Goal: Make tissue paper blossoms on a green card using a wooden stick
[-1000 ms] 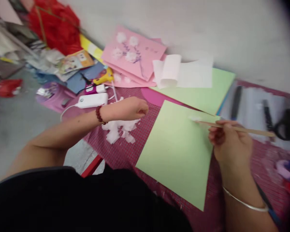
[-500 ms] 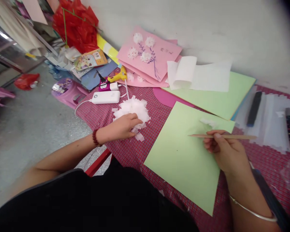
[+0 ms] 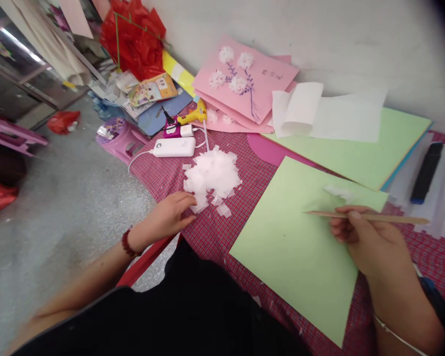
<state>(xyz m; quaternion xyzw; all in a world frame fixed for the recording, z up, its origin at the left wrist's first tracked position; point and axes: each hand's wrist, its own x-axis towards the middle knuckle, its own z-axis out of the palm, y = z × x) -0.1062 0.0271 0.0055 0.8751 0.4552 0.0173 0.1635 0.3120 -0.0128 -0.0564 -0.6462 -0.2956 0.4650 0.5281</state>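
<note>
Thin wooden stick: one, pinched level in the right hand, tip over a light green paper sheet, pointed toward the left hand. Left fingers are bent onto one pile of white tissue-paper squares; whether a square is pinched cannot be told. Second green sheet is seen beyond the right hand.

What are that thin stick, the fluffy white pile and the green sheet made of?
The stick in the right hand looks like bare pale wood: tan, matte, tapered. The white pile by the left hand seems to be tissue paper, cut in thin, crumpled squares. The green sheet looks like flat, matte card or stiff paper.
</note>
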